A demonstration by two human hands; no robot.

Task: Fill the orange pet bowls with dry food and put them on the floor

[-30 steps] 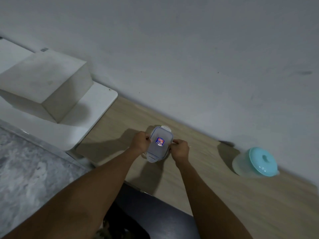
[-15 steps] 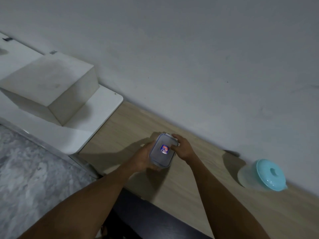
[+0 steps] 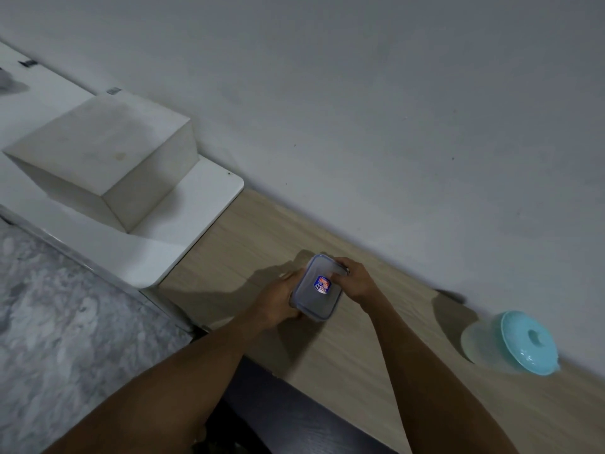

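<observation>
**Both hands on a lidded container over the wooden counter**

Head view.
- Small rectangular plastic container (image 3: 311, 294), clear-grey, sits in the lower middle of the frame, over the wooden counter (image 3: 248, 237). Its lid (image 3: 319, 306) is on and faces the camera; a red-and-blue sticker (image 3: 322, 284) sits near the lid's centre. Contents can't be made out. Can't tell whether the base touches the counter; a shadow falls on the wood left of and below it.
- Left hand (image 3: 278, 298): wraps the container's left side, fingers (image 3: 291, 275) curled along the left edge, palm against the wall of the box. Firm hold.
- Right hand (image 3: 355, 280): at the container's upper right corner, fingers (image 3: 341, 264) bent over the far edge of the lid, thumb lying on the lid beside the sticker. A pinching hold on that corner.
- Both forearms run in from the bottom edge of the frame.
- Right edge of frame: a round translucent tub (image 3: 474, 342) with a turquoise lid (image 3: 527, 342), on the same counter, well apart from the hands, close to the wall (image 3: 360, 93).
- Upper left: white block (image 3: 104, 152) resting on a white ledge (image 3: 209, 198) that butts against the counter's left end.
- Lower left: grey marble floor (image 3: 65, 322). Bottom centre, between the forearms: a dark surface (image 3: 294, 417) under the counter edge.
</observation>
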